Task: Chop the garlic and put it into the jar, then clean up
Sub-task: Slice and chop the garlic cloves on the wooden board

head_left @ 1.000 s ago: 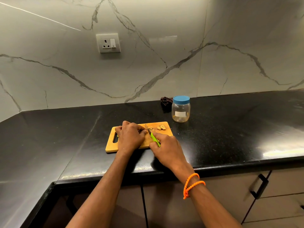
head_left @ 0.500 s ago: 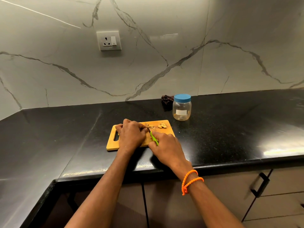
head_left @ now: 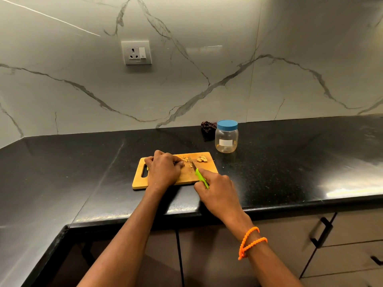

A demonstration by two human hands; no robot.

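Since the earlier frames the right hand [head_left: 217, 190] has drawn back toward the counter's front edge, off the near right corner of the cutting board [head_left: 202, 176], and more of the knife [head_left: 198, 172] shows. Its fingers are curled round the knife's green handle, with the short blade reaching onto the board and its tip among the garlic pieces [head_left: 187, 160]. The left hand [head_left: 163, 169] lies on the board's left half, fingers bent down, fingertips pressing what looks like a piece of garlic just left of the blade (mostly hidden under them). A small heap of cut garlic [head_left: 202, 158] sits by the board's far right corner. Behind that corner stands the jar [head_left: 226, 137], blue lid on, with a dark crumpled thing [head_left: 208, 127] just left of it against the wall. An orange bracelet [head_left: 249, 241] circles the right wrist.
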